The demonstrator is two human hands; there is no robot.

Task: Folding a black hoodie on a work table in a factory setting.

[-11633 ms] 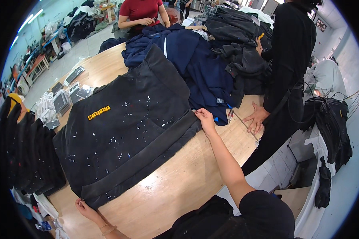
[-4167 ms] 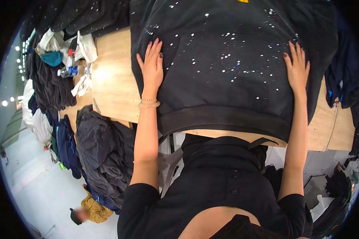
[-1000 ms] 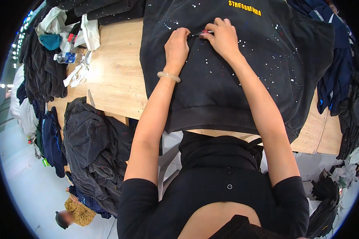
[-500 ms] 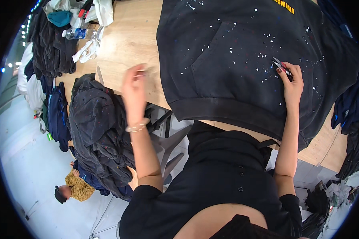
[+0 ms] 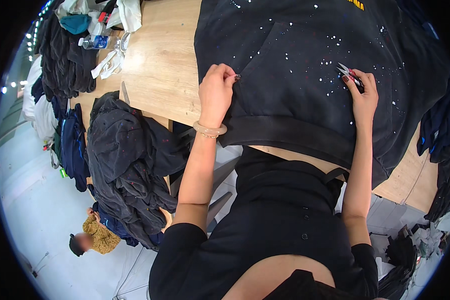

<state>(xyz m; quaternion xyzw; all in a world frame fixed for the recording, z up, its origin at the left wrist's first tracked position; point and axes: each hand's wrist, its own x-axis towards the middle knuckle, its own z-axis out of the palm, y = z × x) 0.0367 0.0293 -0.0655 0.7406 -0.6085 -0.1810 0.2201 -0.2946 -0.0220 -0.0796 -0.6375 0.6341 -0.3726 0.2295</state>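
Observation:
A black hoodie (image 5: 295, 95) with white, blue and red paint-like specks is spread on the table, its ribbed hem toward me. My right hand (image 5: 365, 97) rests over its front and grips small thread snips (image 5: 344, 70), whose pointed blades stick out to the far left, slightly apart. My left hand (image 5: 216, 92) is over the left part of the hoodie, by the slanted pocket edge. Its thumb and forefinger are pinched together there; whether cloth or a thread lies between them is too small to tell.
Wooden table (image 5: 155, 65) shows at left. A heap of dark speckled garments (image 5: 122, 150) lies beside my left arm. Beyond it are a plastic bottle (image 5: 97, 42), white cloth scraps (image 5: 110, 65) and folded dark clothes (image 5: 62, 55). A person (image 5: 100, 235) in a cap works at lower left.
My left hand has swung right from beside the hoodie onto its pocket edge, fingers now pinched. The hoodie has shifted slightly away and left. My right hand keeps the snips, barely moved.

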